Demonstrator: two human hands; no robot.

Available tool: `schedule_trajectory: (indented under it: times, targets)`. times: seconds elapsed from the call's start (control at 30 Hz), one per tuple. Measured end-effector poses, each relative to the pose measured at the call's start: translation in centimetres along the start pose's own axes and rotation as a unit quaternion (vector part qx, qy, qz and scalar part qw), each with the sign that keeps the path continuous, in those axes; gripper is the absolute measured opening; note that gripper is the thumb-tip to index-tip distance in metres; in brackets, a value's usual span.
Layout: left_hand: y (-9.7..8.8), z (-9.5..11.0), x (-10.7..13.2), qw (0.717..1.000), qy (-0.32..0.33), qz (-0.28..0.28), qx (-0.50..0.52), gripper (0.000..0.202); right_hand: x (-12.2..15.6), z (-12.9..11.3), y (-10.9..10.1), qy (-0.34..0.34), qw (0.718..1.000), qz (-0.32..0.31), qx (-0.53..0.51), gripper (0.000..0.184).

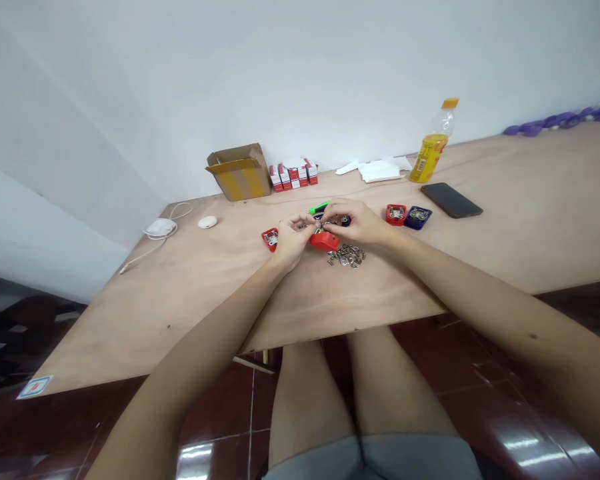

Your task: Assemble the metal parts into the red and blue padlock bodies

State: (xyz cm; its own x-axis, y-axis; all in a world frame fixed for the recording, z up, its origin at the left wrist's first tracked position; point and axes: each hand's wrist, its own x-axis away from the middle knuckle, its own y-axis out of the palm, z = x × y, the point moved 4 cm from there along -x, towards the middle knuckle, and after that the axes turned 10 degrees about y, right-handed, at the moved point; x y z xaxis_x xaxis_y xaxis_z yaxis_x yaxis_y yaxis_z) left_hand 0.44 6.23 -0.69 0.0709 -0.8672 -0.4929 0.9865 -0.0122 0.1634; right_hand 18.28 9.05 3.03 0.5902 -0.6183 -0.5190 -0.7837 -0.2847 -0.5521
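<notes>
One wide wooden table [200, 300] lies under everything, with a carton [243, 180] standing at its far side, left of the hands. Two hands reach in over it and almost meet: the left hand [295, 241] angles in from the left, the right hand [355, 222] from the right. Between them, just on the person's side of the fingertips, sits the red case [325, 242], its long axis running roughly left to right, the right end a little closer to the person. The left hand is the nearer one, thumb and finger pinching at the case's far left corner; the right thumb and forefinger pinch at metal by its far edge. Whether the case rests on the table or is lifted, I cannot tell. Just off its near right corner lies a heap of metal bits [349, 256], loose on the table and nearer the right hand than the left. Smallest is the fitting [319, 230] at the fingertips, too small to show whether it is fixed to the case or loose.
</notes>
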Motion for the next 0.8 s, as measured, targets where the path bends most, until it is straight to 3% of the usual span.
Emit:
schedule_trajectory:
  times: [0.8]
  targets:
    - [0.14,0.18,0.09,0.999,-0.021,0.018,0.025,0.029,0.00,-0.02,-0.02,-0.028,1.000,0.003,0.007,0.020]
